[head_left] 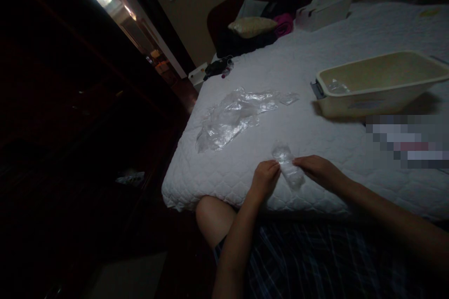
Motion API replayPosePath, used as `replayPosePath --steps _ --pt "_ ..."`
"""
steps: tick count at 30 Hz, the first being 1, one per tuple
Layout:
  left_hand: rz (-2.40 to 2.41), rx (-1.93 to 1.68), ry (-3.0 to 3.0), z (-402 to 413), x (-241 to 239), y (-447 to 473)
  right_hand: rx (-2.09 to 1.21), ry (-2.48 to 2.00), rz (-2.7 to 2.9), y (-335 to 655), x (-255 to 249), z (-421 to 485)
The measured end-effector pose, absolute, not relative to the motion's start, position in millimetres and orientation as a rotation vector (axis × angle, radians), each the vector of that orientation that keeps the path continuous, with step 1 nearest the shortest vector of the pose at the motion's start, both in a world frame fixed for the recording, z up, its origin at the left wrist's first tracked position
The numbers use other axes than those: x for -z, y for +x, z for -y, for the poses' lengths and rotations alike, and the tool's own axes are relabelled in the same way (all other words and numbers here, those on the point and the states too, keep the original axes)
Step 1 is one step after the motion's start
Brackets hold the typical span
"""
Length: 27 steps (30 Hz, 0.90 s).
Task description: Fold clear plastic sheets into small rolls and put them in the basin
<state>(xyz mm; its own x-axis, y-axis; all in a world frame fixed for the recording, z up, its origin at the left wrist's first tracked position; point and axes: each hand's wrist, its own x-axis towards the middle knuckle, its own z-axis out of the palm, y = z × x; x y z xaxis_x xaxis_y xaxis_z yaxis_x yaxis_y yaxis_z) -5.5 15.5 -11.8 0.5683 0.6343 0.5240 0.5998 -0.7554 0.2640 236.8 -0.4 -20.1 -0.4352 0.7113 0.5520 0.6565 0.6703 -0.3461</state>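
A small bundle of clear plastic bag (292, 174), gathered narrow at its middle, lies near the front edge of the bed. My left hand (265, 178) pinches its left side at the narrow part. From the right, my right hand (317, 168) grips the same spot with thumb and fingers closed. Beyond them, larger clear plastic bags (233, 117) are spread flat and crinkled on the white quilted bedding (224, 173). Whether the bundle is knotted or only folded I cannot tell.
A cream plastic bin (372, 98) with grey handles stands at the right, some clear plastic (338, 86) inside. Toward the headboard are a white box (324, 13), a yellowish pillow (252, 27) and a rolled magenta cloth (283, 25). Dark floor lies past the bed's left edge.
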Motion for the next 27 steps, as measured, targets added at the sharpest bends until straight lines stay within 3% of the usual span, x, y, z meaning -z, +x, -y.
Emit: replayPosePath --steps 10,27 --pt "-1.249 -0.978 2.468 -13.1 10.9 1.1 -0.414 -1.365 1.960 224.1 9.4 -3.9" --pt "-1.550 -0.874 2.368 -7.3 -2.2 24.4 -0.591 -1.490 1.758 217.2 1.7 -0.7"
